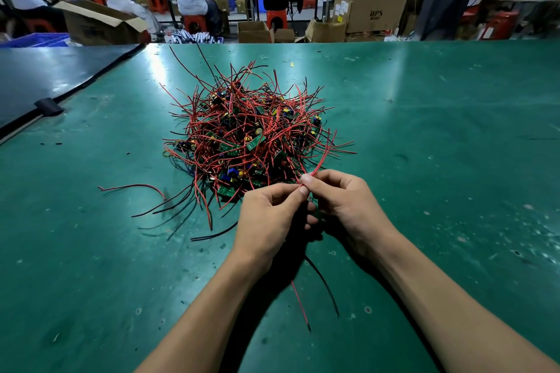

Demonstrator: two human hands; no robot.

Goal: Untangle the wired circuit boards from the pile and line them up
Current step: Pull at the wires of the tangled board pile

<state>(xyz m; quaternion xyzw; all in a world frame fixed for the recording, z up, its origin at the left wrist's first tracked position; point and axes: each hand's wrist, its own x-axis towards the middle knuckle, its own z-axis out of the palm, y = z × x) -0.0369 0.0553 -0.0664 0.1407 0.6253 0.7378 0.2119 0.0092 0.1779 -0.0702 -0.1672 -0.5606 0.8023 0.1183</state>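
A pile point(251, 136) of thin, springy red and black insulated leads sits at the middle of a green mat point(424, 130) whose smooth surface is scuffed and speckled. The leads curve outward in every direction like bristles. Buried among them are small rectangular green circuit boards point(255, 142) carrying blue and yellow blocky parts and dark cylinders. A few loose leads point(169, 206) spill flat onto the mat at the pile's near left. A darker sheet point(60, 70) covers the far left corner of the surface, and creased brown cardboard boxes point(372, 3) stand beyond the far edge.

At the near edge of the pile the two hands meet, fingers curled. The left hand point(266, 221) and the right hand point(345, 203) each pinch the same red wire point(318, 168) between thumb and forefinger, fingertips almost touching. The wire arcs up from the pinch toward the far right. Beneath the hands a red tail point(300, 303) and a black tail point(325, 281) trail toward the near side. Whether a board sits inside the palms cannot be told.
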